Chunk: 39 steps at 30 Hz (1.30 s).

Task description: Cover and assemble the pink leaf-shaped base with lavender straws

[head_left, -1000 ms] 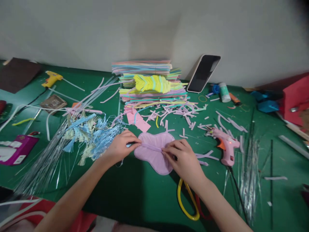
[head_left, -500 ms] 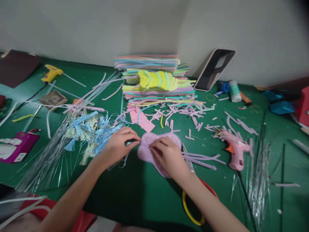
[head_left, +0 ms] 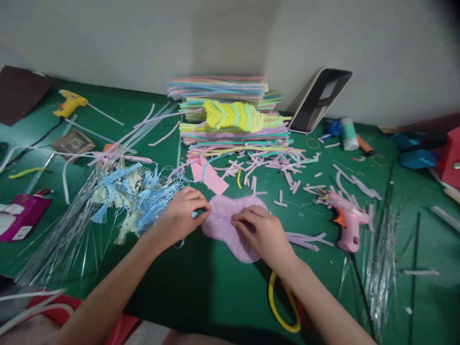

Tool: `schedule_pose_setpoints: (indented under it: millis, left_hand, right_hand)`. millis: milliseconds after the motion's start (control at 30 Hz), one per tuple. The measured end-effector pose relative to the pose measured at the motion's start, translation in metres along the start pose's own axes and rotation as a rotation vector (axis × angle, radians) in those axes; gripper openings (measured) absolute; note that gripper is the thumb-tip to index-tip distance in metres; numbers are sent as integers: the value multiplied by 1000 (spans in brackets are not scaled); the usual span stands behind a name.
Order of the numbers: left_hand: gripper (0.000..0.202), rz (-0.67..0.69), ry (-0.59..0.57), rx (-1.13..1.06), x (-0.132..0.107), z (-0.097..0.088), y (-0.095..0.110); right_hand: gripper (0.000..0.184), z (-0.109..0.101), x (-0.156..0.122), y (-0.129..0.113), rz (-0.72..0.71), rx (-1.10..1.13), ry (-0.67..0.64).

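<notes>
A lilac butterfly-shaped piece [head_left: 230, 235] made of fuzzy stems lies on the green mat [head_left: 215, 287]. A lilac stem [head_left: 219, 216] runs across its upper part. My left hand [head_left: 181, 215] pinches the stem's left end at the piece's left edge. My right hand [head_left: 262, 232] rests on the piece and pinches the same stem further right. Both hands have their fingers closed on it.
A pink glue gun [head_left: 347, 218] lies to the right, its cord running toward me. Yellow-handled scissors [head_left: 282, 306] lie under my right forearm. A stack of coloured stems [head_left: 226, 115], cut lilac scraps [head_left: 273, 167], blue tassels [head_left: 132, 196], a yellow glue gun [head_left: 70, 103] and a leaning phone [head_left: 319, 100] surround the piece.
My right hand slid left along the stem over the lilac piece, then back a little to the right. My left hand stayed pinched at the left edge. The view shifted slightly.
</notes>
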<state>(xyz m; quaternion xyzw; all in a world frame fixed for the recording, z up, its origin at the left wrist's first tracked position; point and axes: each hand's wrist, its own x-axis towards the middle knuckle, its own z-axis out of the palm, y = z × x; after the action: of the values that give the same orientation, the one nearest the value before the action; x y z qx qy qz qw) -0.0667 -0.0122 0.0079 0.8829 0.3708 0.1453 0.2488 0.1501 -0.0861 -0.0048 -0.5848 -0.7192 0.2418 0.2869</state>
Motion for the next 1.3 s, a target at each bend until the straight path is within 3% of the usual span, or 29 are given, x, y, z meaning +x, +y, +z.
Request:
schedule_pose_setpoints:
  millis: [300, 400, 467, 567, 800, 1000, 1300]
  left_hand:
    - [18, 17, 29, 162, -2, 1, 12]
    - [27, 60, 103, 301, -14, 17, 34]
    - [34, 130, 86, 360, -23, 33, 50]
    - [56, 83, 57, 405, -35, 53, 64]
    - [77, 57, -11, 420, -40, 60, 60]
    - [84, 58, 15, 412, -41, 62, 60]
    - [88, 28, 5, 446, -40, 65, 65]
  right_hand:
    - [21, -6, -15, 4, -274, -271, 31]
    - [20, -4, -14, 3, -260, -275, 16]
    - [20, -3, -13, 3, -248, -262, 19]
    - [20, -4, -12, 3, -224, -238, 29]
    - [18, -18, -25, 15, -285, -230, 93]
    - [32, -32, -43, 32, -426, -316, 22]
    - [15, -24, -36, 27, -236, -56, 143]
